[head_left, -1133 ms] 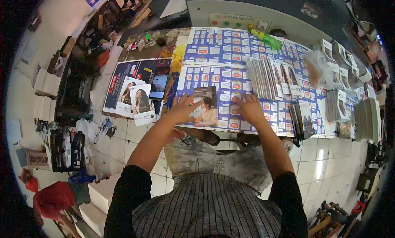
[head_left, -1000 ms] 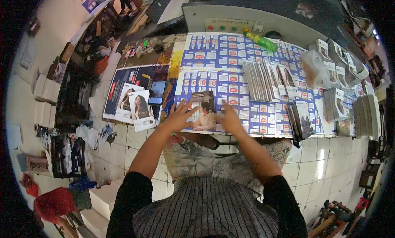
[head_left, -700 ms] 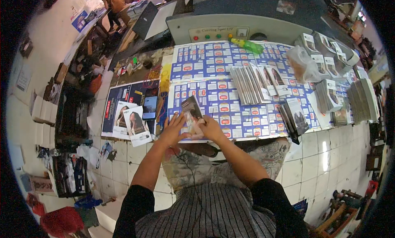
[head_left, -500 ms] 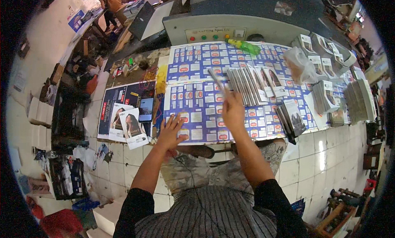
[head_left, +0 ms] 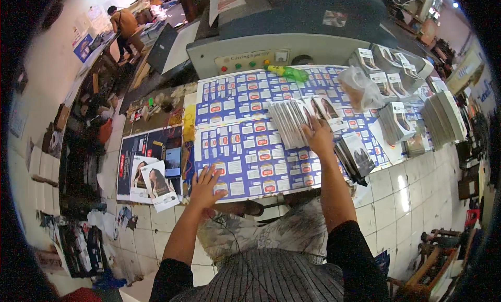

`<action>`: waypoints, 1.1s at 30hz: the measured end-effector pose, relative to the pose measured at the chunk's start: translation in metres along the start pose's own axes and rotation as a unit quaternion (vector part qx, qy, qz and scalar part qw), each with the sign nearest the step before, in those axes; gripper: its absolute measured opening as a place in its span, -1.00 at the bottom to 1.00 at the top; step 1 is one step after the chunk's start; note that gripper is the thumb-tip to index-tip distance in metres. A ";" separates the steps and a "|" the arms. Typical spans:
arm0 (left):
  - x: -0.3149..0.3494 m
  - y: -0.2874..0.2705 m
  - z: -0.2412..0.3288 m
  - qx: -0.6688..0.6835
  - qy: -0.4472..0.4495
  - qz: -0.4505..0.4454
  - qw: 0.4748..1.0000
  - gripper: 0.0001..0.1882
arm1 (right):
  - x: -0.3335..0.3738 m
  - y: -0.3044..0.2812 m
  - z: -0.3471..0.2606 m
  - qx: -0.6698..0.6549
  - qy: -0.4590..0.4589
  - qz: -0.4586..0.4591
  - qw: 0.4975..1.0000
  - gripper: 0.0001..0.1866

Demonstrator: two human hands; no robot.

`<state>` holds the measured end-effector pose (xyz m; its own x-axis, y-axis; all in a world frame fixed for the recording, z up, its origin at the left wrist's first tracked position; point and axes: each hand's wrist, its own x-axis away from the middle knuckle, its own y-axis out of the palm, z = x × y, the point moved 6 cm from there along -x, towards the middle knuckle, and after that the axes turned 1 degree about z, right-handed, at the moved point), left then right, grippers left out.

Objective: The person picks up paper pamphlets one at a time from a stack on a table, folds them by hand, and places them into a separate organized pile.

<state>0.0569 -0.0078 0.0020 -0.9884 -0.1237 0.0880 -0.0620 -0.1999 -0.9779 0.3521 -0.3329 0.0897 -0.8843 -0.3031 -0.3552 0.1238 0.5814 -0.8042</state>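
My left hand (head_left: 204, 187) lies flat on the blue printed sheet (head_left: 240, 164) near the table's front edge. Its fingers are spread and hold nothing. Farther right, my right hand (head_left: 320, 137) rests with fingers apart on a row of thin cards or flat packs (head_left: 288, 125), which lean against one another. Pictures of a long-haired person show on the packs at the row's right end. Just right of my right wrist sits a small dark bundle of similar packs (head_left: 356, 153).
Wrapped stacks of packs (head_left: 395, 123) and a crumpled clear bag (head_left: 361, 89) occupy the right side. A green bottle (head_left: 288, 73) lies at the back by a machine panel. On the left are a phone (head_left: 173, 161) and two picture cards (head_left: 158, 183). Another person stands far left.
My right hand has moved right, from a thin pack at the row's left end onto the right part of the row, and let that pack go. The view has shifted; my left hand stays on the sheet.
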 end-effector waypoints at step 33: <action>0.032 -0.003 0.040 0.722 -0.235 0.162 0.630 -0.67 | 0.126 0.103 -0.102 0.051 -0.189 -0.169 0.966 -0.36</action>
<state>0.0312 -0.0505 0.0153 -0.7454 -0.5913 0.3078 0.6587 -0.7241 0.2043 0.2073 -0.2340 0.0105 -0.6575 -0.7271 -0.1976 -0.0823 0.3300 -0.9404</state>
